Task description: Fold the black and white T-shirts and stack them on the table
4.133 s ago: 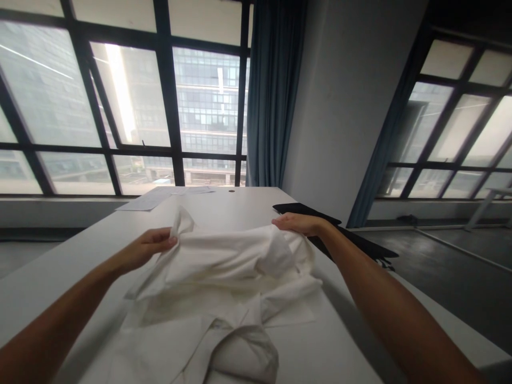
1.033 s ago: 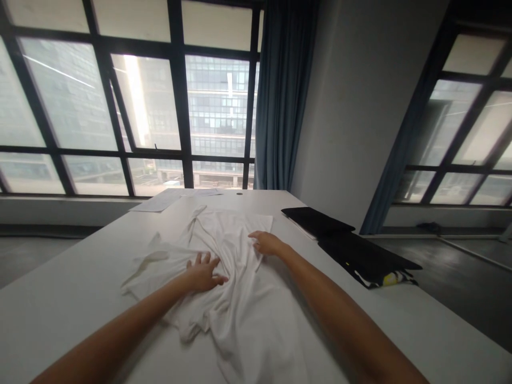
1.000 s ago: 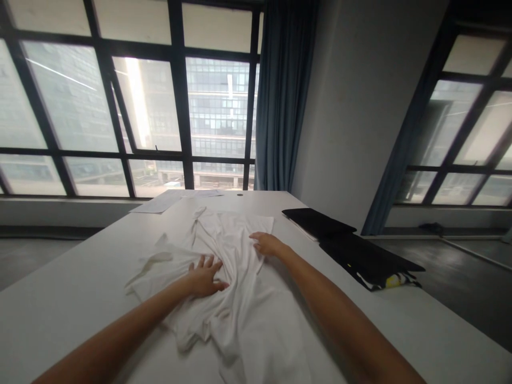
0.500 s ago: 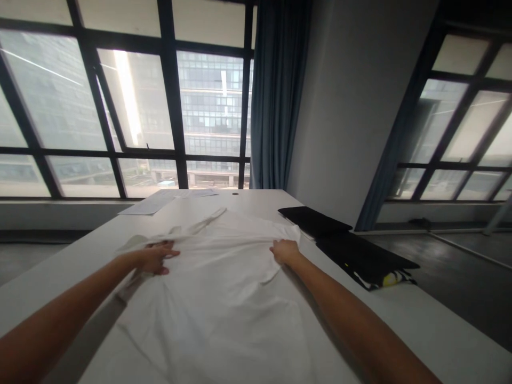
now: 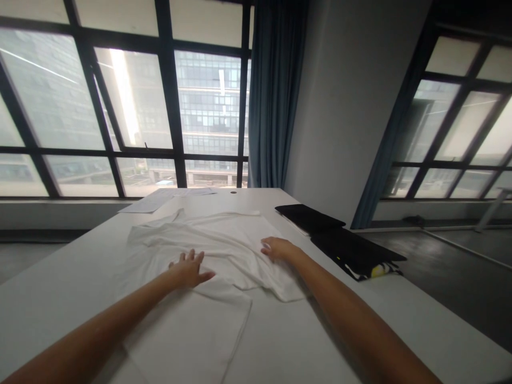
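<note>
A white T-shirt (image 5: 160, 330) lies spread and wrinkled over the white table, its lower part reaching toward me. My left hand (image 5: 187, 271) rests flat on the middle of the cloth, fingers spread. At the shirt's right side is my right hand (image 5: 279, 249), just over the fabric. Its fingers curl loosely, and a small gap shows between thumb and fingertip with no cloth seen gripped there. Folds run across the shirt between both hands, and a sleeve-like corner sticks out below my right forearm.
Black folded items (image 5: 352, 248) lie along the right edge of the white table (image 5: 400, 325), one with a yellow and white patterned end. Paper sheets (image 5: 148, 201) are at the far left. Beyond the table stand windows and a blue curtain (image 5: 272, 106).
The shirt, earlier stretched between both hands, now lies flatter and bunched farther up the table. My left hand has let go of its left side and moved right; my right hand's fingers have loosened.
</note>
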The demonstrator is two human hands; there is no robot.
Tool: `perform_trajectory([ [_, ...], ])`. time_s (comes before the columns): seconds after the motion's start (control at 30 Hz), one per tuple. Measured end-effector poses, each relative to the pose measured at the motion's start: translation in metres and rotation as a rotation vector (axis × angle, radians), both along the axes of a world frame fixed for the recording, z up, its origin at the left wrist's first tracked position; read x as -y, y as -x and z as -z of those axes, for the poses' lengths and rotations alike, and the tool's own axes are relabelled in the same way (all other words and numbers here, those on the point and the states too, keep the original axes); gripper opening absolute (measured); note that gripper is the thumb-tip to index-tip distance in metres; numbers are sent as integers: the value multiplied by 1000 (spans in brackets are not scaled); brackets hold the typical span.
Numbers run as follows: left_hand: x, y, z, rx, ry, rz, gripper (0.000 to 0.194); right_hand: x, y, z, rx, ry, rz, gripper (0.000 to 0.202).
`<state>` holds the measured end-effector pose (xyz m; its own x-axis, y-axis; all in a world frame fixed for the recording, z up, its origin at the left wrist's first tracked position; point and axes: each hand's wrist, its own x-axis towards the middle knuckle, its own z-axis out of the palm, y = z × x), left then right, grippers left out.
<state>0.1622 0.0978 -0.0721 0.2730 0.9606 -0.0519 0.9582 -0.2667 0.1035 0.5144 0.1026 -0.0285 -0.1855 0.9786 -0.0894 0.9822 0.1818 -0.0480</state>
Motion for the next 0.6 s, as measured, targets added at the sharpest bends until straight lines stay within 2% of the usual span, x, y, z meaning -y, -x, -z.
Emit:
perform_trajectory([
  [0.07, 1, 10, 3, 4, 61, 28, 86, -2, -15, 12, -5, 24, 20, 57],
  [0.17, -13, 44, -3, 6, 58, 118, 88, -1, -28, 23, -2, 33, 119, 60],
  [0.27, -32, 75, -12, 15, -46, 195, 85, 5, -26, 24, 30, 35, 195, 63],
  [0.33, -36, 82, -16, 12, -111, 222, 82, 10, -20, 20, 66, 49, 227, 67],
  [0.4, -30, 78, -18, 4, -160, 240, 77, 16, -14, 14, 116, 87, 252, 70],
  [0.5, -5, 67, -21, 14, -214, 231, 72, 22, -11, 6, 188, 142, 280, 69],
  [0.6, 25, 70, -25, 6, -154, 235, 80, 24, -17, 3, 200, 92, 284, 63],
])
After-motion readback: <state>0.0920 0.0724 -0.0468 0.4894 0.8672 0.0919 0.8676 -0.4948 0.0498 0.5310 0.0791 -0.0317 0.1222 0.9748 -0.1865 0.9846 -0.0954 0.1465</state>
